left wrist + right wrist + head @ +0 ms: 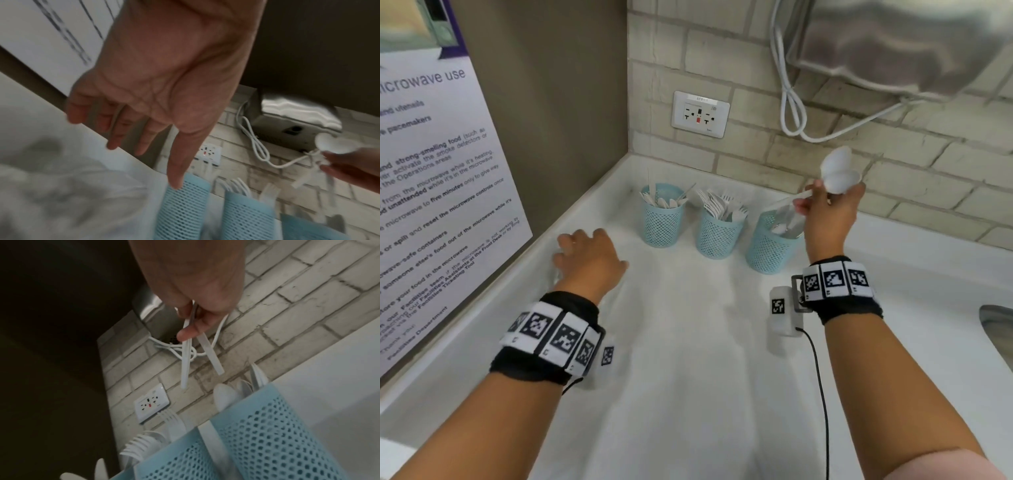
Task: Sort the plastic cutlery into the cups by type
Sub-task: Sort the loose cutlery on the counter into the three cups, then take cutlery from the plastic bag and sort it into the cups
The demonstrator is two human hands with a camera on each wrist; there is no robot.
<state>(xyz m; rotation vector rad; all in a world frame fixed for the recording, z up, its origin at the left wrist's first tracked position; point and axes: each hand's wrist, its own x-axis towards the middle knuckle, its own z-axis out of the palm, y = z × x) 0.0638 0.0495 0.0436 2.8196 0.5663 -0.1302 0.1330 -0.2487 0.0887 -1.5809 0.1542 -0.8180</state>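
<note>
Spoons, white plastic (839, 169), bowls up, pinched by their handles in right hand (830, 214) above rightmost blue mesh cup (768, 251); count unclear, probably two. Left hand (589, 258) spread, fingers relaxed, fingertips hidden.

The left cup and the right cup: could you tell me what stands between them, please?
The middle cup, filled with white forks, stands between left cup and right cup, seen in the head view.

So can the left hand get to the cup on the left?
Probably yes. The left hand is open and holds nothing, and only bare counter lies between it and the left cup.
</note>
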